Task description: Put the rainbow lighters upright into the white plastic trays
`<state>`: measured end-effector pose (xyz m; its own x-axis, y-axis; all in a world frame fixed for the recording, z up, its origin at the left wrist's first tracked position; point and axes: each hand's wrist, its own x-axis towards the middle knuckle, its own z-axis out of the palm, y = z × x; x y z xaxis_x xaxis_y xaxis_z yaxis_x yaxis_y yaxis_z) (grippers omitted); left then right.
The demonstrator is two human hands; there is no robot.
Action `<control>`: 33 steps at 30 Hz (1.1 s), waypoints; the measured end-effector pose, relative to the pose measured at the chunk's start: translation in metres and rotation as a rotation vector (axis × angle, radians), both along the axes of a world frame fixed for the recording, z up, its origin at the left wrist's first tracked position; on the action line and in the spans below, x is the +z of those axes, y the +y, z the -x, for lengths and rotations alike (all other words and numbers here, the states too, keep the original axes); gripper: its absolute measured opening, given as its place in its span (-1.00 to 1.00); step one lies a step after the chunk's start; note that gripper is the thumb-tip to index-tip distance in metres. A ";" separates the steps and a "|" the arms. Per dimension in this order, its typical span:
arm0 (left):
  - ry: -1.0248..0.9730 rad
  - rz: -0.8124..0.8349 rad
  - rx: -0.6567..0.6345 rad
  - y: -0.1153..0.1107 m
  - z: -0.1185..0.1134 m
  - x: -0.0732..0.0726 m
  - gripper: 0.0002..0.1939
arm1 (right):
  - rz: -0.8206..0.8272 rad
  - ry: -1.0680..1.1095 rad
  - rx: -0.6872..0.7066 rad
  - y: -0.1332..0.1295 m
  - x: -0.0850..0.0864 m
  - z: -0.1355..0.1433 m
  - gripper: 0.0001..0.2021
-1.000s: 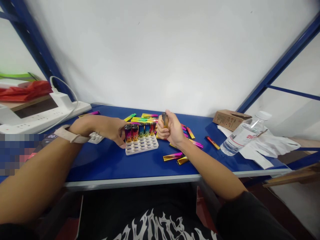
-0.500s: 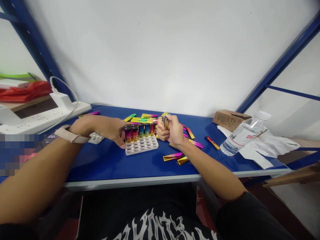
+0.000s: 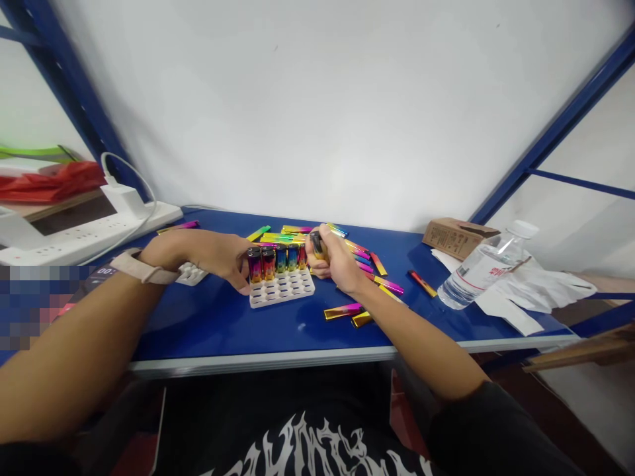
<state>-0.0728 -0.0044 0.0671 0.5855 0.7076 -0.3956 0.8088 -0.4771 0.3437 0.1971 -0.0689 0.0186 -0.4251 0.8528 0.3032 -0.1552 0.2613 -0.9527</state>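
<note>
A white tray with rows of slots point(image 3: 280, 291) lies on the blue table, and several shiny multicoloured lighters point(image 3: 268, 264) stand upright in its back rows. The front rows of slots are bare. My left hand point(image 3: 225, 261) grips the tray's left end, its thumb at the near corner and its other fingers partly hidden behind the lighters. Just right of the tray, my right hand point(image 3: 333, 258) is closed around a lighter point(image 3: 318, 246), dark end up and tilted, raised above the table. Behind and beside this hand lie loose lighters point(image 3: 343, 311) in yellow, pink and green.
A water bottle point(image 3: 481, 268), a brown cardboard box point(image 3: 456, 237) and white plastic wrap point(image 3: 546, 287) sit at the right. On the left are a white power strip point(image 3: 159, 217) with a cable and a second white tray point(image 3: 191, 274), partly behind my wrist.
My right hand has shifted slightly left toward the tray, and the lighter in it has turned from nearly upright to tilted. My left hand has stayed at the tray.
</note>
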 end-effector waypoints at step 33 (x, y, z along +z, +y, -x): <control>0.000 0.076 -0.012 -0.001 -0.002 0.003 -0.41 | -0.467 -0.457 -0.209 0.015 -0.025 0.003 -0.75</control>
